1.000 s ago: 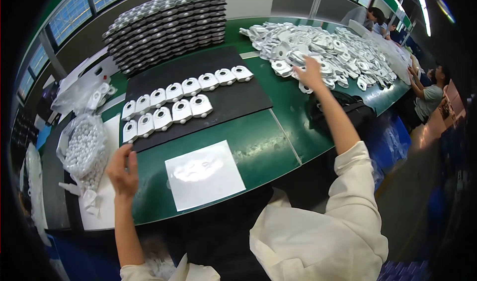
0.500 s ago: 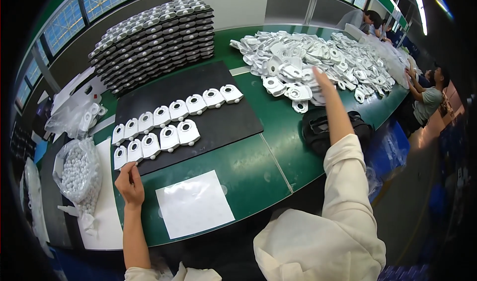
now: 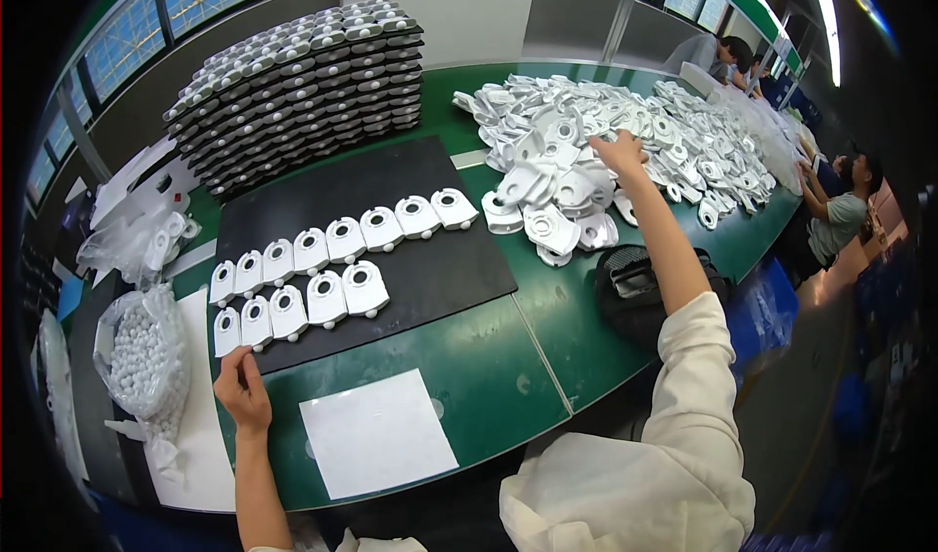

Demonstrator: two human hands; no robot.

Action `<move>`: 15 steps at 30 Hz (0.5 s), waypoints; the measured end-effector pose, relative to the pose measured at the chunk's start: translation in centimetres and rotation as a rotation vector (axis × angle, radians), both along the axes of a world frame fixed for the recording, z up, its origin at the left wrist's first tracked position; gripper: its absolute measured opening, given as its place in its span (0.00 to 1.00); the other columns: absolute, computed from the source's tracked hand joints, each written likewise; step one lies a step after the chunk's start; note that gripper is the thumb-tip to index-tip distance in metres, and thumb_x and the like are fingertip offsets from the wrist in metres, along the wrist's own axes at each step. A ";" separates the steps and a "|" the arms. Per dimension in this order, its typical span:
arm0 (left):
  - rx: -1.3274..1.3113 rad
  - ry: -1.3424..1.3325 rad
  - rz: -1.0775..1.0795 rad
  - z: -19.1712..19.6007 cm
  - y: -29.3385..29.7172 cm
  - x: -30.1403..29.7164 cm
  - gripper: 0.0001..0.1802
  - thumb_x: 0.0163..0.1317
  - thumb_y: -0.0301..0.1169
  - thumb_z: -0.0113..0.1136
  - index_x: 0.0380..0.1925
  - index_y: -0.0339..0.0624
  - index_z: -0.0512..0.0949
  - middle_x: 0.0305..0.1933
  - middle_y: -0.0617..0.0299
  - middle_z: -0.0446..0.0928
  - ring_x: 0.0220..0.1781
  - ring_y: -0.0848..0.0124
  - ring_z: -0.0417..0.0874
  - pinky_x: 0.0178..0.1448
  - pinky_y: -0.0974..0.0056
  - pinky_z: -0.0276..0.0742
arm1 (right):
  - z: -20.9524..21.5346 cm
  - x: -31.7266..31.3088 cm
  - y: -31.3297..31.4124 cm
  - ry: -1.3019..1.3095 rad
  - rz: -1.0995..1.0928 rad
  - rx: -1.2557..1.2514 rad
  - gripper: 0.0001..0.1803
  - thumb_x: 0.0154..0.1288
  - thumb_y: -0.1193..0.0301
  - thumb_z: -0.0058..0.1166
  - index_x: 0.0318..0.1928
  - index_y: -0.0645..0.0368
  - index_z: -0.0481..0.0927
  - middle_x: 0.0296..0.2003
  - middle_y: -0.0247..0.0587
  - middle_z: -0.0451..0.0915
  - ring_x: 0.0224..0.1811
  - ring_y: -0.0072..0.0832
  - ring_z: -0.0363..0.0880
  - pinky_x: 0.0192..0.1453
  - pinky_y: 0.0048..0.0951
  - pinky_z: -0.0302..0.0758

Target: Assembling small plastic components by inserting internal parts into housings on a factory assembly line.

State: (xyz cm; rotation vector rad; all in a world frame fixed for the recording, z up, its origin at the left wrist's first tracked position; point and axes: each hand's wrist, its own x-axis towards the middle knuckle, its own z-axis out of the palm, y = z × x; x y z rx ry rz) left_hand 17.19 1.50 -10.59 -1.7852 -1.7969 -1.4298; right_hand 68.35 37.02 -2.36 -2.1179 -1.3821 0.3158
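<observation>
My right hand (image 3: pixel 619 151) is at the big pile of white plastic parts (image 3: pixel 684 142), fingers apart over its near-left side. These parts are flat housings with a round hole, and a loose cluster (image 3: pixel 552 222) lies on the near edge of the pile. My left hand (image 3: pixel 242 388) is at the near-left corner of the black board (image 3: pixel 445 269). Its fingers are closed together against the bottom of the nearest white housing (image 3: pixel 227 331); whatever they pinch is hidden. Two rows of housings lie on the board, most showing a small white ball (image 3: pixel 301 337) at the lower corner.
Behind the board rises a tall stack of loaded black trays (image 3: pixel 303 93). A plastic bag of white balls (image 3: pixel 147 352) stands at left, and a white sheet (image 3: pixel 379 435) lies in front. A black bag (image 3: pixel 635 293) sits at the right table edge. Other people work at far right.
My right hand has moved left over the pile with its fingers spread. Several housings at the pile's near side have shifted toward me. My left hand stays at the board's corner.
</observation>
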 end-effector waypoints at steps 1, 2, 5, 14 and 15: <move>0.005 -0.003 0.000 -0.1 0.1 0.2 0.05 0.60 0.21 0.50 0.34 0.32 0.75 0.25 0.57 0.75 0.21 0.73 0.71 0.26 0.71 0.64 | -0.2 1.0 1.7 -0.059 -0.008 0.074 0.49 0.45 0.45 0.59 0.64 0.57 0.57 0.66 0.60 0.44 0.67 0.60 0.41 0.65 0.57 0.50; 0.008 -0.034 0.016 0.0 0.1 0.4 0.05 0.61 0.22 0.49 0.34 0.32 0.75 0.23 0.60 0.73 0.20 0.76 0.68 0.24 0.71 0.61 | -0.2 1.4 3.3 -0.098 -0.030 0.083 0.51 0.45 0.43 0.58 0.65 0.55 0.55 0.67 0.60 0.42 0.68 0.60 0.39 0.64 0.61 0.48; 0.047 -0.013 0.070 -0.2 0.3 0.4 0.06 0.62 0.23 0.49 0.34 0.32 0.75 0.20 0.64 0.70 0.19 0.80 0.63 0.22 0.71 0.56 | -0.4 2.4 7.4 -0.142 -0.069 0.090 0.53 0.44 0.40 0.57 0.67 0.51 0.52 0.68 0.58 0.39 0.69 0.60 0.35 0.63 0.67 0.44; -0.068 -0.069 0.110 -1.1 0.8 0.7 0.06 0.63 0.22 0.47 0.35 0.33 0.74 0.23 0.64 0.69 0.20 0.80 0.66 0.24 0.74 0.59 | -0.7 3.5 15.3 -0.130 -0.117 -0.017 0.58 0.37 0.28 0.51 0.68 0.40 0.51 0.69 0.54 0.35 0.69 0.64 0.28 0.59 0.74 0.39; -0.095 -0.082 0.109 -1.0 0.7 0.8 0.06 0.63 0.22 0.47 0.35 0.33 0.73 0.23 0.64 0.69 0.20 0.80 0.66 0.24 0.74 0.59 | -0.9 3.4 15.6 -0.178 -0.060 -0.124 0.58 0.36 0.27 0.50 0.68 0.39 0.53 0.69 0.53 0.35 0.69 0.64 0.27 0.59 0.75 0.37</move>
